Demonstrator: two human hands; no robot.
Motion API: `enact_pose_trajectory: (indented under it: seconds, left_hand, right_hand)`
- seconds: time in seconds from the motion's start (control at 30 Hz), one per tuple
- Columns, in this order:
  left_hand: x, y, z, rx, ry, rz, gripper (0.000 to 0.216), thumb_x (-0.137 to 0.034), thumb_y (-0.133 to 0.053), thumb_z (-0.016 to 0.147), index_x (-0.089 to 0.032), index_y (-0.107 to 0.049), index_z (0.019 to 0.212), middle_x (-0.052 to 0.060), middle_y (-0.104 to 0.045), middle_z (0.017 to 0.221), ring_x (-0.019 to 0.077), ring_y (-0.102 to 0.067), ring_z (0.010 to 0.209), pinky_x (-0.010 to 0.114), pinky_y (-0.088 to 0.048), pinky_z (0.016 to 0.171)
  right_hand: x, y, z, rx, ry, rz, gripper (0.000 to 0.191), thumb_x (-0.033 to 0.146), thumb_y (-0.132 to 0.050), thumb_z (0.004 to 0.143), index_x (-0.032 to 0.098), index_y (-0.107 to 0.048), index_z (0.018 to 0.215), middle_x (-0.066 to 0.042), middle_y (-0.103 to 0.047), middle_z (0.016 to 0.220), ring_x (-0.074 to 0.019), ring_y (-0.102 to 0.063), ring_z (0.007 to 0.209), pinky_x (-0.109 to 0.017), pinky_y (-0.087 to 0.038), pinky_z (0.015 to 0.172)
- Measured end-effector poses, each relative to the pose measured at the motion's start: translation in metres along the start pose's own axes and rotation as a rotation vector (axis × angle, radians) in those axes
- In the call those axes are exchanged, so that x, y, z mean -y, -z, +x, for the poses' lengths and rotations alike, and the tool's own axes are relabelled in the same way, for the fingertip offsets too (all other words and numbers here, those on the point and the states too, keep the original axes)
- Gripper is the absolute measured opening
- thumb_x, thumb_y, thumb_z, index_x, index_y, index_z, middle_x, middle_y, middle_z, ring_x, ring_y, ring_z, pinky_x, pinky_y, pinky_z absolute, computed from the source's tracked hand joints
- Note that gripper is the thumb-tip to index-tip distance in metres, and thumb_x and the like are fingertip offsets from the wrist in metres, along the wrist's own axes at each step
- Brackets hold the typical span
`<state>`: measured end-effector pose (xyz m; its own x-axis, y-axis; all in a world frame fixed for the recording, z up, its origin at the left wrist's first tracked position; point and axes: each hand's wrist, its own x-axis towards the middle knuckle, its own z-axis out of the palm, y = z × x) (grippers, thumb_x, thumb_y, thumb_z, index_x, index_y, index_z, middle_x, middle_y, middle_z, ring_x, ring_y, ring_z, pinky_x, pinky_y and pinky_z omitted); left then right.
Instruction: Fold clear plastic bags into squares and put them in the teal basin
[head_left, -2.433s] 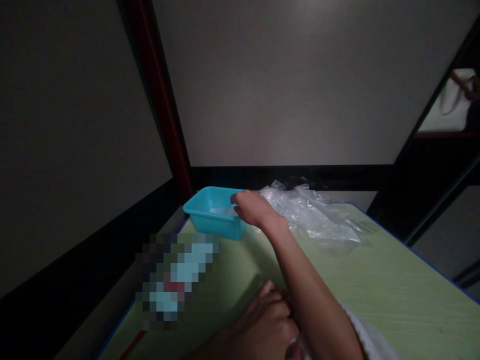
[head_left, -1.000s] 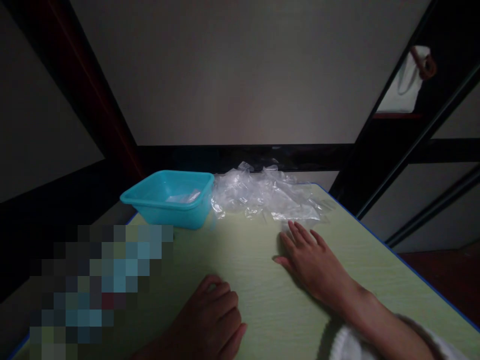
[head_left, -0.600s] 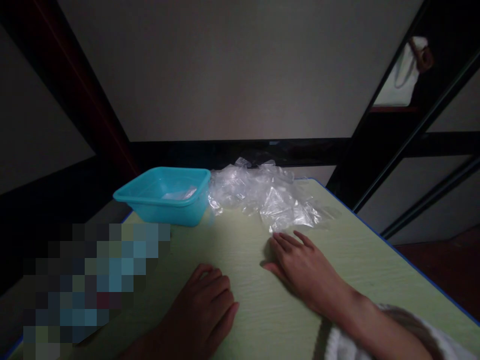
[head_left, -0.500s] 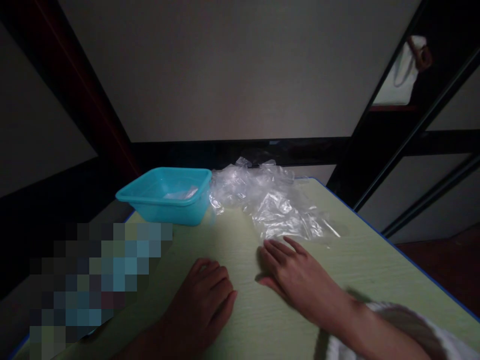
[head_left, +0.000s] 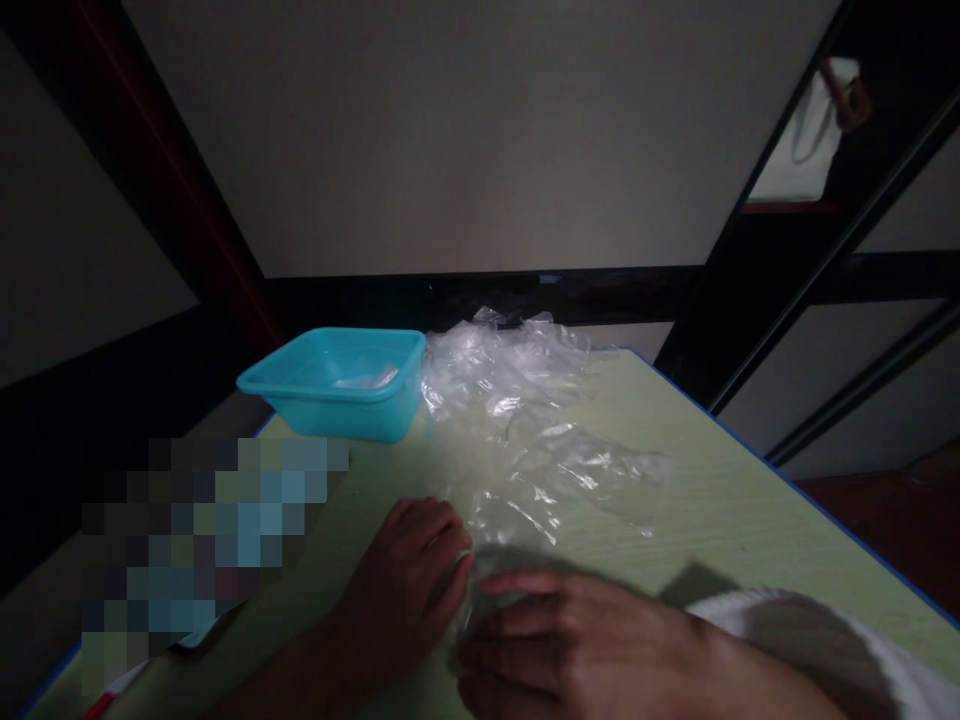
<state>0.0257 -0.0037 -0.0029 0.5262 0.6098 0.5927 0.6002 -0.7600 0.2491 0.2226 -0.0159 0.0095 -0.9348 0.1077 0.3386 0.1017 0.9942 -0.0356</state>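
A clear plastic bag (head_left: 517,510) lies crinkled on the table, its near edge reaching between my two hands. My left hand (head_left: 412,580) is closed, thumb against the curled fingers, and a bit of the clear plastic shows at the fingertips. My right hand (head_left: 555,640) lies low over the near part of the plastic, fingers stretched out to the left, close to my left thumb. Behind, more crumpled clear plastic bags (head_left: 487,360) form a pile that touches the side of a turquoise basin (head_left: 337,410). Some clear plastic lies inside the basin.
The pale green table (head_left: 712,500) has a blue edge. A blurred-out patch (head_left: 217,550) covers something at the left. A panelled wall (head_left: 480,140) stands close behind the table. A white bag (head_left: 806,140) sits on a shelf at the upper right.
My right hand has moved toward me and left, beside my left hand. Clear plastic has been drawn out of the pile toward me. My left hand has barely moved.
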Motion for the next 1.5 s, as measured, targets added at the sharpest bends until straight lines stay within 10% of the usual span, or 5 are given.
enact_pose_trajectory:
  seconds: [0.27, 0.5, 0.73, 1.07, 1.5]
  left_hand:
    - [0.001, -0.005, -0.005, 0.124, 0.018, -0.024, 0.024, -0.009, -0.043, 0.081, -0.018, -0.060, 0.096, 0.006, -0.064, 0.107, 0.0204, -0.055, 0.101, 0.037, -0.040, 0.092]
    - [0.006, -0.003, -0.011, 0.319, -0.035, 0.056, 0.041, -0.014, -0.048, 0.082, -0.019, -0.050, 0.123, 0.006, -0.052, 0.134, 0.0220, -0.041, 0.128, 0.046, -0.023, 0.111]
    - [0.006, 0.000, -0.009, 0.401, -0.014, 0.051, 0.041, -0.017, -0.050, 0.083, -0.018, -0.050, 0.124, 0.008, -0.050, 0.136, 0.0223, -0.041, 0.129, 0.048, -0.022, 0.112]
    - [0.000, -0.002, -0.007, 0.441, 0.044, 0.025, 0.048, -0.022, -0.054, 0.082, -0.019, -0.047, 0.129, 0.010, -0.039, 0.144, 0.0262, -0.032, 0.133, 0.052, -0.022, 0.111]
    - [-0.016, 0.006, 0.005, 0.652, -0.005, -0.112, 0.059, -0.028, -0.063, 0.079, -0.022, -0.041, 0.133, 0.008, -0.040, 0.143, 0.0265, -0.029, 0.134, 0.049, -0.020, 0.113]
  right_hand:
    - [-0.014, 0.013, 0.002, -0.262, -0.193, -0.220, 0.029, 0.014, -0.036, 0.093, 0.012, -0.065, 0.091, -0.005, -0.069, 0.073, -0.0159, -0.061, 0.065, -0.029, -0.050, 0.070]
    - [-0.043, 0.020, -0.014, 0.064, -0.910, -0.347, 0.031, 0.022, -0.040, 0.092, 0.008, -0.057, 0.114, -0.017, -0.068, 0.105, -0.0251, -0.065, 0.092, -0.040, -0.048, 0.085]
    - [-0.062, 0.018, -0.029, 0.063, -1.046, -0.377, 0.037, 0.025, -0.042, 0.092, 0.003, -0.053, 0.119, -0.021, -0.066, 0.108, -0.0314, -0.061, 0.103, -0.054, -0.039, 0.095]
    - [-0.037, 0.021, -0.005, -0.173, -0.600, -0.131, 0.034, 0.022, -0.038, 0.094, 0.004, -0.056, 0.116, -0.017, -0.062, 0.119, -0.0239, -0.058, 0.108, -0.039, -0.048, 0.094]
    - [-0.027, 0.001, 0.002, 0.210, -0.576, 0.262, 0.075, 0.055, -0.040, 0.090, 0.004, -0.025, 0.143, -0.018, -0.017, 0.150, -0.0251, -0.013, 0.139, -0.042, -0.015, 0.114]
